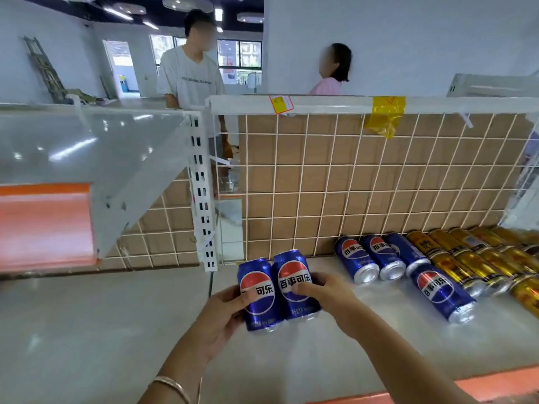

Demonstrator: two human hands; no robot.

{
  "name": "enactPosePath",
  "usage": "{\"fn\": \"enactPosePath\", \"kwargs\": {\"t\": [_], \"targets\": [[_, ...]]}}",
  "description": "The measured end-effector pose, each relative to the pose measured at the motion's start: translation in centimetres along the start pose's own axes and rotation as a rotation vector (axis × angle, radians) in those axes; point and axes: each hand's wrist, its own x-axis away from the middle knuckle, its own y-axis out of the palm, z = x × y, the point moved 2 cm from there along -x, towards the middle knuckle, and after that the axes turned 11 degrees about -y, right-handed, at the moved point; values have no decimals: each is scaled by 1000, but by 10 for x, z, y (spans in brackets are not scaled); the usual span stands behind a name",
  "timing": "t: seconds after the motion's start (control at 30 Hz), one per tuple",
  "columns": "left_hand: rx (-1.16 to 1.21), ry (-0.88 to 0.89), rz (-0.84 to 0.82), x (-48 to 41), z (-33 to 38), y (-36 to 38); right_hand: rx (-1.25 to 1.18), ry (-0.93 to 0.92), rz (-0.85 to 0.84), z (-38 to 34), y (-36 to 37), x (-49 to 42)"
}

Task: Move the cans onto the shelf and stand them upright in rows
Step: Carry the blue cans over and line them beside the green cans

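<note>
A: Free room?
B: Left half of the shelf [87, 330] is bare back to the wire grid [320, 185]. The upper shelf [87, 147] overhangs the back-left corner, with a slotted post [201, 199] at its right end.
A: Right?
B: Two held cans [259, 275] block mid-shelf. Lying blue cans [376, 258] and gold cans [481, 258] pack the back-right corner. One blue can [443, 293] lies further forward. Front edge is open.

Two held cans [258, 275], blue, near upright, touching, over the shelf [116, 316]; four blue cans [437, 290] and many gold cans [472, 263] lie on it.

Left hand [220, 317], right hand [331, 295], fingers [319, 277] curled
</note>
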Motion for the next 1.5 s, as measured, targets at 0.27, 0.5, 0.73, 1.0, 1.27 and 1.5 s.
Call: {"fn": "enactPosePath", "kwargs": {"t": [0.27,0.5,0.73,1.0,1.27,1.5], "targets": [[97,60,24,83,-33,-19,-9,-78,-115,-1,41,59],[77,156,51,151,-43,-39,-8,-127,-213,-6,82,93],[92,269,146,211,-38,-91,11,-182,-344,-23,159,104],[105,345,211,275,-21,-184,12,-218,-440,-40,276,104],[35,350,262,345,9,-310,-19,-214,-488,-48,425,109],[39,354,249,373,29,-394,-26,-197,-515,-48,515,99]]}}
